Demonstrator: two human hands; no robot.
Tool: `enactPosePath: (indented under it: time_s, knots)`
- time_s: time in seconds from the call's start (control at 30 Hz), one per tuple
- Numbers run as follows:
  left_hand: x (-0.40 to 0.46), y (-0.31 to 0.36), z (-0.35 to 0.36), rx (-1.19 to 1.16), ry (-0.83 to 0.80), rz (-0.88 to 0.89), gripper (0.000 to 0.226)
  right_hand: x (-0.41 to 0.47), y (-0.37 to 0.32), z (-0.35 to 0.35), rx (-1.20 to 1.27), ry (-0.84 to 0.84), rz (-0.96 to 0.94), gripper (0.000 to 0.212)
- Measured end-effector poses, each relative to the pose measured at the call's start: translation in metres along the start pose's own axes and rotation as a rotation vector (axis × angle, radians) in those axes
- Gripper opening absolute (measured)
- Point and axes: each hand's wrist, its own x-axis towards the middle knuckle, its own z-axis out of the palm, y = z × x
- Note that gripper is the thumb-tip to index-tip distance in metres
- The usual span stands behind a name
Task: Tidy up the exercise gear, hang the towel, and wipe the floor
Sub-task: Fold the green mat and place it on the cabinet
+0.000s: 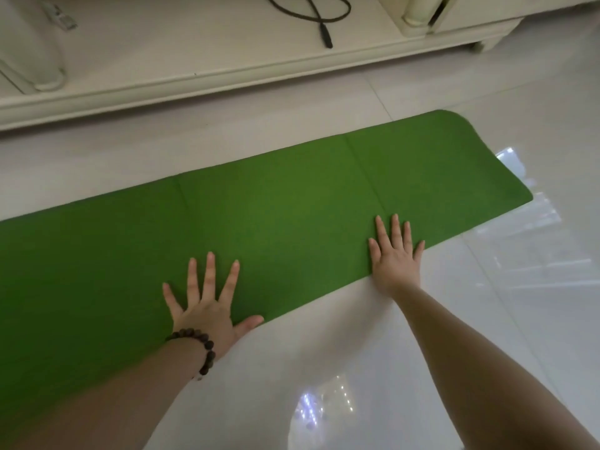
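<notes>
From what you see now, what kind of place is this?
Probably a room in a home: a green exercise mat lies on glossy floor tiles, beside a low cream cabinet with a black cord on top.

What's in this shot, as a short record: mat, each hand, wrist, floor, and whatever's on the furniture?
mat: green, flat on the floor, unrolled, two creases across it
left hand: fingers spread, flat on the mat's near edge
right hand: fingers straight, flat on the mat's near edge, closer to its rounded end
bracelet: dark beads, on the left wrist
floor: pale glossy tiles
cord: black, on the cream furniture top
</notes>
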Motion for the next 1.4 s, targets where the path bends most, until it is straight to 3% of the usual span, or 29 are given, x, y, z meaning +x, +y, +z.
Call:
enactPosePath:
  time_s: [0.13, 0.27, 0.47, 0.57, 0.63, 0.77, 0.93, 1.1, 1.4]
  knots:
    - [-0.002, 0.001, -0.005, 0.018, -0.031, -0.005, 0.097, 0.004, 0.012, -0.012, 0.178, 0.08, 0.099, 0.063]
    - [-0.004, 0.002, -0.005, 0.02, -0.025, -0.004, 0.097, 0.009, 0.016, -0.025, 0.59, 0.139, 0.327, 0.073]
    - [-0.006, 0.003, -0.007, 0.028, -0.005, -0.005, 0.097, 0.017, 0.024, -0.039, 1.083, 0.446, 0.698, 0.066]
    - [-0.006, 0.002, -0.005, 0.035, -0.01, -0.008, 0.099, 0.023, 0.036, -0.048, 1.362, 0.474, 0.817, 0.065]
    - [-0.006, 0.003, -0.006, 0.035, -0.01, -0.003, 0.1, 0.027, 0.044, -0.056, 1.457, 0.443, 0.839, 0.062]
    - [-0.005, 0.003, -0.005, 0.029, -0.01, -0.007, 0.098, 0.028, 0.048, -0.073, 1.664, 0.403, 0.685, 0.049]
    - [-0.001, 0.002, -0.001, 0.034, 0.008, -0.001, 0.098, 0.013, 0.04, -0.095, 1.656, 0.39, 0.395, 0.047]
    - [-0.003, -0.007, 0.003, 0.011, 0.078, 0.047, 0.095, -0.018, 0.016, -0.116, 1.589, 0.33, 0.233, 0.033]
    - [-0.026, -0.036, 0.022, 0.004, 0.171, 0.12, 0.098, -0.067, -0.026, -0.073, 0.858, 0.152, 0.066, 0.034]
